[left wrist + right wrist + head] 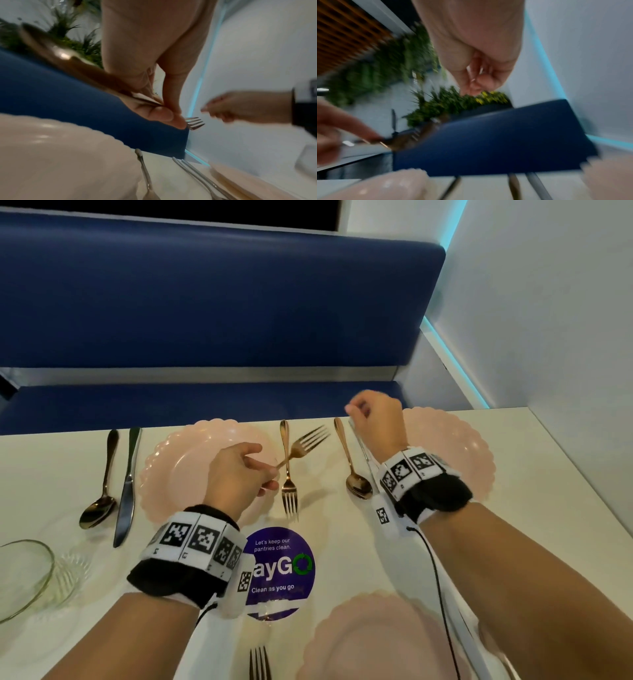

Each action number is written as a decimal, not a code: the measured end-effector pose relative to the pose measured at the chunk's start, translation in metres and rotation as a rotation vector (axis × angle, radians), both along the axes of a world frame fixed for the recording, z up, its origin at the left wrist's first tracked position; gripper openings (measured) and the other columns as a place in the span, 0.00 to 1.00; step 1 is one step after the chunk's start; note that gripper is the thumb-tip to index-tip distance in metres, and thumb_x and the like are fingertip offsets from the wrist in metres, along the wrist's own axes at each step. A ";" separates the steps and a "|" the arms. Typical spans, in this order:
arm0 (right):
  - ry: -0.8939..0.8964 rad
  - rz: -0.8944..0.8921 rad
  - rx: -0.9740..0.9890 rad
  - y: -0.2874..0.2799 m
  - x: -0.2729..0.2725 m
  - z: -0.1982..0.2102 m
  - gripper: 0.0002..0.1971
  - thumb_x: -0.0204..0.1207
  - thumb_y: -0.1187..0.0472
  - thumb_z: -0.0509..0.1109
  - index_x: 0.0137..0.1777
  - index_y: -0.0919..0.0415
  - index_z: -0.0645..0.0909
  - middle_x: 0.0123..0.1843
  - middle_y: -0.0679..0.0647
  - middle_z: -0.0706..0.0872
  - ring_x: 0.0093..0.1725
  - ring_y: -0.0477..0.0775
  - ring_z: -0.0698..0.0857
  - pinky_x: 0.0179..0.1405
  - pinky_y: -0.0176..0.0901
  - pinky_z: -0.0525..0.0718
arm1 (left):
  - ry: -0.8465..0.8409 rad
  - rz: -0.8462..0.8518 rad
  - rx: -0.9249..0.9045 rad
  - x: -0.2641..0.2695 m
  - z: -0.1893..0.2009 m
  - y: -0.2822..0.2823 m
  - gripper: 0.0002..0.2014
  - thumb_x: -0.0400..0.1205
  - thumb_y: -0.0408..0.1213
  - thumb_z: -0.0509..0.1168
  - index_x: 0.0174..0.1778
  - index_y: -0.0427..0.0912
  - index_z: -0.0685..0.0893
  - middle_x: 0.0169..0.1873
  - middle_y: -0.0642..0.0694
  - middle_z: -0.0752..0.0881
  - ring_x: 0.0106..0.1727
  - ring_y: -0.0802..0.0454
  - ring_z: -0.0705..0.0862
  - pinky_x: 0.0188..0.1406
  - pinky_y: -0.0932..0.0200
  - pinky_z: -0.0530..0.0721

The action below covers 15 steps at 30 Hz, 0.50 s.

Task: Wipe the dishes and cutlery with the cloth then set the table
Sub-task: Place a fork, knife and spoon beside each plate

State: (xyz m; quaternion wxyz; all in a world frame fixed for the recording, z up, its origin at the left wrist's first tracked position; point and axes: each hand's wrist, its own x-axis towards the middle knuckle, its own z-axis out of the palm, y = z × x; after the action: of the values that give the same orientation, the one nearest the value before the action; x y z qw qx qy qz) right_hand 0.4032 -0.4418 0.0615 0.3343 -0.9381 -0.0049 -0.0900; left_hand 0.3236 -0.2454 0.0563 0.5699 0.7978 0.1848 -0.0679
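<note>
My left hand (255, 470) pinches the handle of a gold fork (306, 441) between thumb and fingers, above the far-left pink plate (178, 460). The fork's tines point up and right and cross over a second fork (289, 484) lying on the table. In the left wrist view the thumb and fingers (169, 115) close on the handle and the tines (195, 123) stick out past them. My right hand (371, 412) hovers with fingers curled and nothing in it, over a knife (363, 451) and a spoon (354, 474). No cloth is in view.
Another pink plate (459, 446) lies far right and a third (376, 642) near me. A spoon (101, 491) and knife (128, 484) lie at the left, a glass bowl (24, 577) at the left edge. A fork (260, 662) and a purple sticker (279, 570) are closer. A blue bench runs beyond the table.
</note>
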 end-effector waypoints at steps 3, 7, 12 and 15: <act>0.079 0.444 -0.123 0.015 -0.030 0.037 0.09 0.78 0.62 0.69 0.54 0.62 0.87 0.47 0.51 0.83 0.45 0.46 0.79 0.45 0.32 0.74 | -0.063 -0.208 0.134 -0.001 0.014 -0.018 0.29 0.77 0.26 0.70 0.74 0.43 0.71 0.38 0.44 0.88 0.32 0.54 0.87 0.26 0.68 0.81; 0.388 0.590 -0.300 0.014 -0.051 0.047 0.10 0.78 0.64 0.68 0.56 0.62 0.86 0.42 0.50 0.84 0.40 0.49 0.84 0.41 0.39 0.83 | -0.195 -0.456 0.286 -0.003 0.033 -0.046 0.33 0.76 0.27 0.70 0.76 0.47 0.66 0.43 0.41 0.84 0.35 0.50 0.89 0.38 0.58 0.87; 0.510 0.556 -0.323 -0.026 -0.077 0.070 0.07 0.77 0.66 0.69 0.50 0.67 0.87 0.34 0.51 0.84 0.29 0.41 0.80 0.34 0.27 0.79 | -0.234 -0.741 0.336 -0.012 0.047 -0.079 0.35 0.76 0.29 0.70 0.77 0.50 0.64 0.47 0.47 0.81 0.32 0.54 0.86 0.39 0.64 0.83; 0.551 0.546 -0.286 -0.053 -0.093 0.072 0.05 0.77 0.63 0.71 0.47 0.64 0.86 0.30 0.50 0.81 0.26 0.44 0.80 0.32 0.29 0.79 | -0.282 -0.783 0.337 -0.023 0.048 -0.100 0.36 0.75 0.31 0.72 0.77 0.52 0.65 0.57 0.44 0.82 0.36 0.55 0.86 0.35 0.72 0.78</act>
State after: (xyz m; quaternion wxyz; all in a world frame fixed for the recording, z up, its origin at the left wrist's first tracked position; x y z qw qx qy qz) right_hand 0.3105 -0.4948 0.1337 0.2009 -0.9284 -0.1762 0.2581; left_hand 0.3008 -0.3457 0.1042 0.3832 0.8907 -0.2020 -0.1378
